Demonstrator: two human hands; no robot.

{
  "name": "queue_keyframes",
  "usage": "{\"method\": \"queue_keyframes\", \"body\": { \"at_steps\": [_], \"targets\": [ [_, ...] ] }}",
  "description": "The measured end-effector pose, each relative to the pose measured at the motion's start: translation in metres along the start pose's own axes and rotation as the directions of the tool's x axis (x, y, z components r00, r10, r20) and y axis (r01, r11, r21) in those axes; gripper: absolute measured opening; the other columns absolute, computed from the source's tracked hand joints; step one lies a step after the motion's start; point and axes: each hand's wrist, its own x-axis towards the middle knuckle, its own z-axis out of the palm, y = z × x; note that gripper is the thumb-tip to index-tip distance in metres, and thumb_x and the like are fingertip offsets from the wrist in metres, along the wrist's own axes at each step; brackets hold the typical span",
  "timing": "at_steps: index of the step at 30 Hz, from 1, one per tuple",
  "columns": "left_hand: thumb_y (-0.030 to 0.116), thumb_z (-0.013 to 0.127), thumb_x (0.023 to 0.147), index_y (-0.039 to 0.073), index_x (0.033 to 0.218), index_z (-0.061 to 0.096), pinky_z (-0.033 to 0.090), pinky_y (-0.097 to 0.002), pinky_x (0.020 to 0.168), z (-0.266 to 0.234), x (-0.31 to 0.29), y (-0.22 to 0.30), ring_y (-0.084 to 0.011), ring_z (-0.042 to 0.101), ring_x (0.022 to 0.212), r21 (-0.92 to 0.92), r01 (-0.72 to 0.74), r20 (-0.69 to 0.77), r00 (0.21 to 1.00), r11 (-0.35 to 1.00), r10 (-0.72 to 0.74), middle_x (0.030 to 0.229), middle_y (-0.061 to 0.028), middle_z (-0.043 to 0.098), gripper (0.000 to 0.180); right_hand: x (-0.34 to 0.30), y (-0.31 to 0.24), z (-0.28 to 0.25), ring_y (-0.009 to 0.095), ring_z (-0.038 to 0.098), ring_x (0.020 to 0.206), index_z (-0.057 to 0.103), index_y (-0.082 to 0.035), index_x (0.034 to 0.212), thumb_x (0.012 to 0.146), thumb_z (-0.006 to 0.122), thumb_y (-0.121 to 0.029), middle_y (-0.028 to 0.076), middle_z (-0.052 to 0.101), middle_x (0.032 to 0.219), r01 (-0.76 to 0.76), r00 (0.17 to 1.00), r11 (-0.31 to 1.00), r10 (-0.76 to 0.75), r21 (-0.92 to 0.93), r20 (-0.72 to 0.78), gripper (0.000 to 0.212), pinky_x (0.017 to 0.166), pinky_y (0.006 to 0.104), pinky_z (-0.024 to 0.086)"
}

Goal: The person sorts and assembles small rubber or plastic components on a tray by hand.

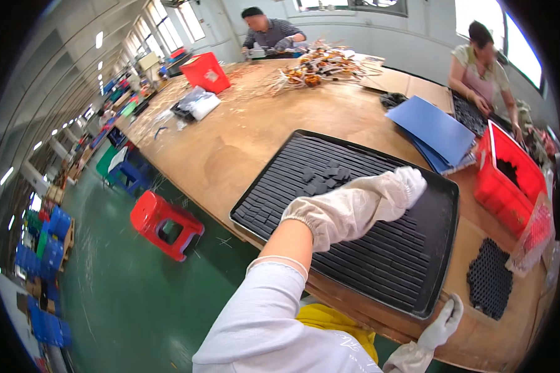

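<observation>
A black ridged tray (379,292) lies on the wooden table in front of me, its grooves lined with small flat black pieces. Loose black square pieces (323,177) form a small heap on its far left part. My left hand (410,185), in a white glove with a cream sleeve guard, reaches across the tray to its right part. Its fingers are curled down, and what they hold, if anything, is hidden. By the tray's near right corner, my gloved right hand (445,320) rests at the table edge, fingers stretched out.
Right of the tray lie a black honeycomb-like mat (490,278), a red bin (510,177) and blue sheets (432,127). Two people work at the table's far sides. A pile of orange-and-white parts (320,67) and a red box (206,71) stand farther back; a red stool (162,221) stands left.
</observation>
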Motion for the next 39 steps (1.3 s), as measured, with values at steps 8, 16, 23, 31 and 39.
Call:
{"method": "queue_keyframes", "body": {
  "at_steps": [8,16,23,31,39],
  "targets": [
    [0.002,0.056,0.080,0.002,0.128,0.052,0.058,-0.0302,0.083,-0.049,-0.085,0.069,-0.0188,0.067,0.091,-0.935,0.354,0.337,0.888,0.003,0.314,0.107,-0.0113,0.063,0.048,0.066,0.011,-0.053,0.030,0.060,0.108,0.059,0.002,0.124,0.097,0.059,-0.010,0.019,0.060,0.121,0.224,0.920,0.667,-0.385,-0.711,-0.071,0.029,0.094,0.0393,0.050],
    [0.002,0.056,0.092,-0.006,0.120,0.044,0.061,-0.0340,0.068,-0.014,-0.107,0.099,-0.0224,0.068,0.075,-0.615,0.541,0.279,0.830,-0.574,0.483,0.100,-0.0221,0.066,0.031,0.085,0.042,-0.065,0.030,0.060,0.108,0.060,0.000,0.123,0.095,0.062,-0.011,0.017,0.058,0.122,0.321,0.866,0.320,-0.481,-0.892,0.139,0.030,0.089,0.0384,0.052],
    [0.019,0.062,0.095,0.004,0.098,0.063,0.054,-0.0235,0.054,-0.028,-0.115,0.094,-0.0095,0.062,0.062,-0.755,0.442,0.276,0.884,-0.484,0.377,0.086,-0.0063,0.067,0.015,0.084,0.047,-0.070,0.030,0.062,0.103,0.060,0.002,0.122,0.096,0.062,-0.012,0.018,0.060,0.116,0.202,0.911,0.545,-0.409,-0.814,-0.048,0.030,0.090,0.0380,0.052],
    [0.013,0.061,0.094,0.001,0.115,0.058,0.059,-0.0279,0.058,0.005,-0.108,0.107,-0.0150,0.065,0.068,-0.487,0.512,0.297,0.859,-0.707,0.417,0.088,-0.0099,0.063,0.024,0.084,0.052,-0.082,0.030,0.062,0.103,0.062,0.000,0.119,0.095,0.064,-0.017,0.018,0.062,0.116,0.138,0.910,0.510,-0.403,-0.849,-0.095,0.029,0.092,0.0381,0.051],
    [-0.006,0.061,0.081,-0.003,0.135,0.047,0.051,-0.0369,0.099,-0.022,-0.103,0.096,-0.0261,0.060,0.109,-0.554,0.598,0.461,0.799,-0.579,0.385,0.120,-0.0173,0.055,0.056,0.074,0.026,-0.051,0.023,0.059,0.114,0.061,-0.003,0.122,0.092,0.067,-0.012,0.013,0.057,0.124,-0.033,0.920,0.814,-0.201,-0.580,-0.335,0.032,0.100,0.0343,0.047]
  ]
}}
